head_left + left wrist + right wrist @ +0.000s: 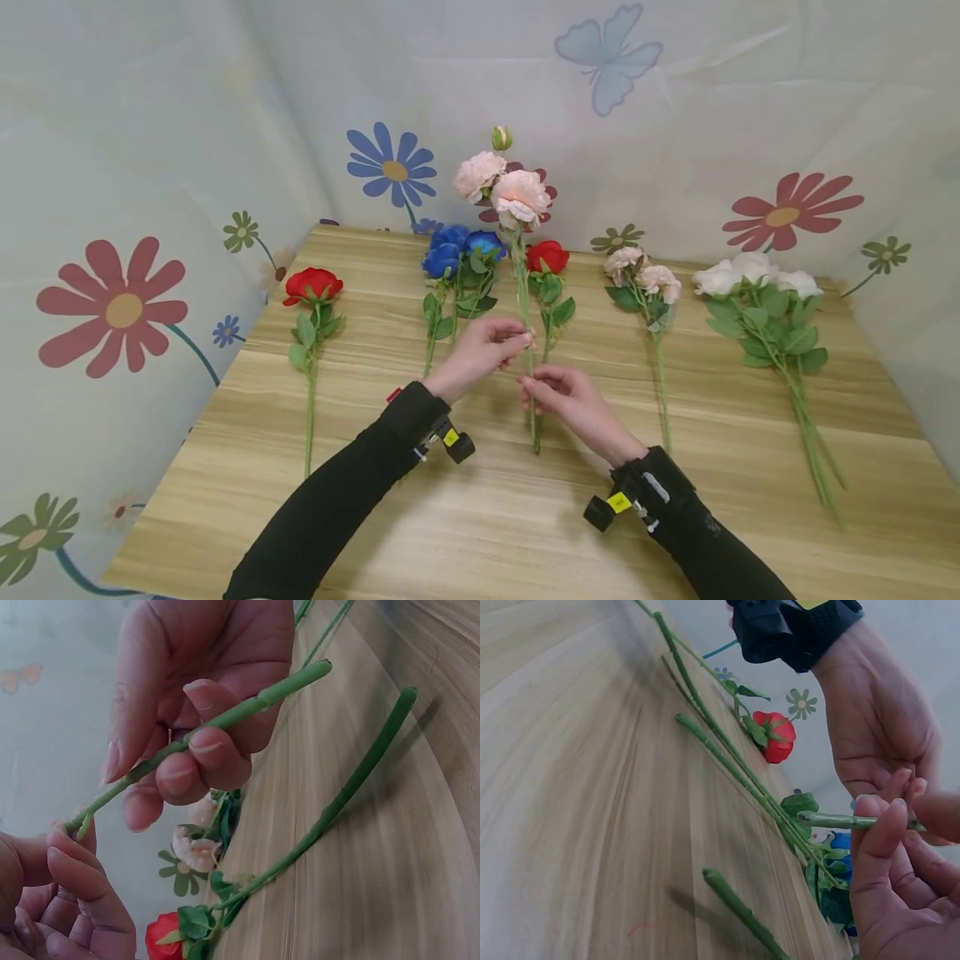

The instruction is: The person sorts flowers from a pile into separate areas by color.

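Note:
A pale pink peony (521, 198) with two open blooms and a bud stands upright above the table between both hands. My left hand (483, 354) pinches its green stem (234, 714) between thumb and fingers, about midway down. Lower on the same stem, my right hand (577, 406) grips it near the cut end, which sticks out past the fingers in the left wrist view. A red rose (548, 257) lies on the table just behind, its stem partly hidden by the peony's stem and the right hand.
Blue flowers (447, 250) lie left of the peony and a red rose (312, 286) farther left. To the right are smaller pink flowers (660, 282) and white roses (752, 271). The wooden table (465, 525) meets a patterned cloth backdrop (675, 150).

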### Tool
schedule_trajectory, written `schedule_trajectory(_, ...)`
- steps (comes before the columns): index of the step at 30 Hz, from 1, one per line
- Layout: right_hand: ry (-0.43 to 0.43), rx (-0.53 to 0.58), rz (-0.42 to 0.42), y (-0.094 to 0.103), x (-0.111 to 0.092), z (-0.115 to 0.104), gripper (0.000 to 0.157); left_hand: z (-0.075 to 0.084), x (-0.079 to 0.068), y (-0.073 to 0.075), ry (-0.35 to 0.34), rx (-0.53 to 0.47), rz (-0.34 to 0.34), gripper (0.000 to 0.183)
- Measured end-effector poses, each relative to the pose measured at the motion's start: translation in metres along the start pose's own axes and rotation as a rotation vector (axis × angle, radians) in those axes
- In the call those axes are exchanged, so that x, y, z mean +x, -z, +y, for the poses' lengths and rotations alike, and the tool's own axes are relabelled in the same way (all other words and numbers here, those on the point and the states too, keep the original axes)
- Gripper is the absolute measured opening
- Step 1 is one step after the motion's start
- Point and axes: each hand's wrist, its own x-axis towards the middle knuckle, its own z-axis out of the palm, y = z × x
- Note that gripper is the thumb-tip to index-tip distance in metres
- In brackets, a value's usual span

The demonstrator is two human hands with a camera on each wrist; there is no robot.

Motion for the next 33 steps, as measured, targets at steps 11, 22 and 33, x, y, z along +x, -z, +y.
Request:
schedule_trajectory(11, 0.032, -0.056, 0.129, -0.001, -0.009, 0.003, 0.032, -0.001, 0.008, -0.015, 0.015, 0.027, -0.024, 0.037)
schedule_trajectory(22, 0.02, -0.16, 0.234, 0.031, -0.022, 0.001, 0.03, -0.008, -0.005, 0.003, -0.084, 0.185, -0.028, 0.039)
schedule_trajectory(33, -0.007, -0.458, 0.3, 0.087, -0.06, 0.014, 0.029, -0.016, -0.043, 0.056, -0.195, 0.579, 0.155, 0.038)
